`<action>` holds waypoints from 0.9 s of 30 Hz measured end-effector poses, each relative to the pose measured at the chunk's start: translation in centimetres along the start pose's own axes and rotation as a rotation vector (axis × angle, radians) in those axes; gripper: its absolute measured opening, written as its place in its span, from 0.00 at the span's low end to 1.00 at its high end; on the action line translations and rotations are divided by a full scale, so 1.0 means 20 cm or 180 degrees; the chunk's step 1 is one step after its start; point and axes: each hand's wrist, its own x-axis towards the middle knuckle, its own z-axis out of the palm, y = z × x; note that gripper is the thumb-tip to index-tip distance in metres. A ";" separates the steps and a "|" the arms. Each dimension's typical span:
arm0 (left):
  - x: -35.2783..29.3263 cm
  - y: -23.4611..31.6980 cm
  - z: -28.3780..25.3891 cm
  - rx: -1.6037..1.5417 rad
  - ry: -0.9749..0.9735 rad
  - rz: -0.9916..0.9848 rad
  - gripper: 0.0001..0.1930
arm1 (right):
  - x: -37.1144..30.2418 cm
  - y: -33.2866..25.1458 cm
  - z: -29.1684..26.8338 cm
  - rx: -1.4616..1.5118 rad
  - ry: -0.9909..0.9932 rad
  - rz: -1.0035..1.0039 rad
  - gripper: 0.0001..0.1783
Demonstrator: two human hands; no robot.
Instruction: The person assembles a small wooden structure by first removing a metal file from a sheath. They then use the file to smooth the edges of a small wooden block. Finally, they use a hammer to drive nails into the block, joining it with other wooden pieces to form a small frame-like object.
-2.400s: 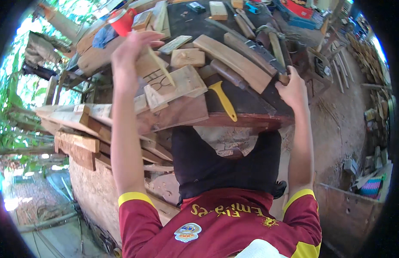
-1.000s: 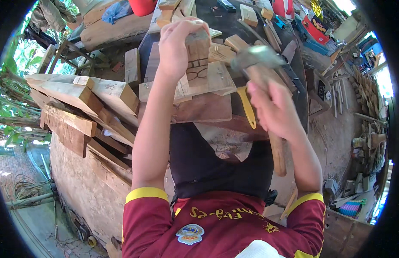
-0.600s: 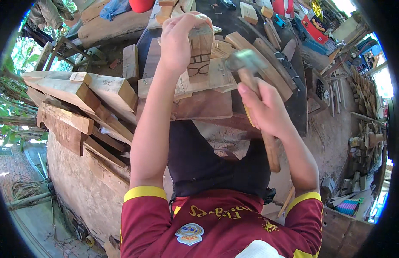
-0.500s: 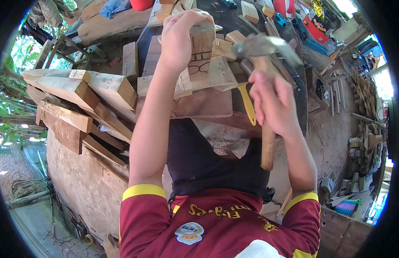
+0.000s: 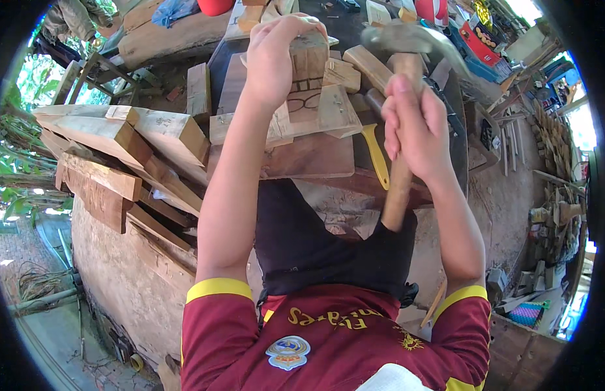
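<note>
My right hand [image 5: 416, 133] is wrapped round the wooden handle of a hammer [image 5: 399, 195]. Its metal head is smeared by motion above the right side of the bench. On the left, my left hand [image 5: 271, 65] curls over the top of an upright wooden block [image 5: 309, 68] and grips it; some fingertips are hidden behind it. Dark lines and curved marks are drawn on the block's near face. Pale wood pieces [image 5: 338, 109] lie against its foot, on top of a flat brown board [image 5: 309, 159].
Beside the board hangs a yellow tool handle [image 5: 375, 156] over the dark bench's near edge. Several thick timbers [image 5: 165, 133] are stacked at the left. More wood offcuts [image 5: 368, 65] lie on the bench. A red and blue toolbox [image 5: 478, 49] stands at the far right.
The hammer has swung slightly up and right, its handle end shifting left, with my right hand turning along. My left hand and the block stay nearly where they were.
</note>
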 end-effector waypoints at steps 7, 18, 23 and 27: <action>0.02 0.03 0.01 -0.0019 -0.0025 -0.0006 0.19 | 0.03 0.06 -0.03 -0.0668 -0.0866 0.0901 0.23; 0.01 0.02 0.01 -0.0084 0.0072 -0.0198 0.18 | -0.47 0.22 -0.12 0.0791 0.0292 0.1023 0.19; 0.01 0.01 -0.01 -0.0509 0.0128 -0.0452 0.16 | -0.73 0.34 -0.14 0.1120 0.0513 0.1281 0.18; -0.02 0.10 0.05 -0.0326 0.0664 -0.0642 0.17 | -0.85 0.36 -0.17 0.1115 0.0697 0.1442 0.17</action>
